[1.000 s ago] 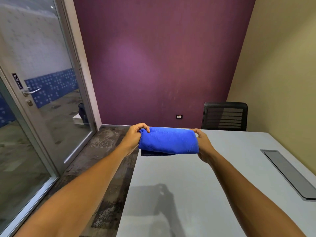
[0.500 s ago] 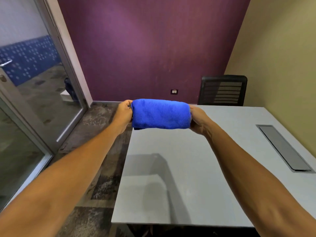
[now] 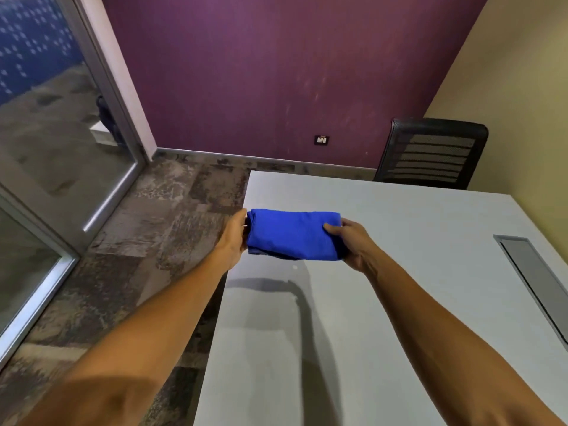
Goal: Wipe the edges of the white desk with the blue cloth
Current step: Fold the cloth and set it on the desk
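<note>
Head view shows the cloth [image 3: 293,235], blue and folded into a thick oblong pad, at the centre of the frame, stretched between two hands. It sits over the left part of the bench [image 3: 399,302], close to the bench's left edge; whether it touches the top or is held just above it cannot be told, though a dark shadow lies on the surface below and nearer the camera. The left hand [image 3: 233,238] closes on the cloth's left end, its fingers hidden behind the fold, and it hangs beyond the bench edge, over the floor [image 3: 138,241]. The right hand [image 3: 353,241] clasps the right end, thumb lying on top of the fabric and fingers tucked under it. Both bare forearms run up from the lower corners of the frame.

The bench is white and plain, filling the lower right; a grey recessed panel [image 3: 534,281] is set into it at the right edge of the frame. A black mesh chair [image 3: 430,152] stands behind the bench's far side at upper right, against a purple wall [image 3: 276,72]. A small socket [image 3: 321,139] sits low on that wall. A glass door [image 3: 61,133] takes up the upper left, and the mottled floor lies between it and the bench.
</note>
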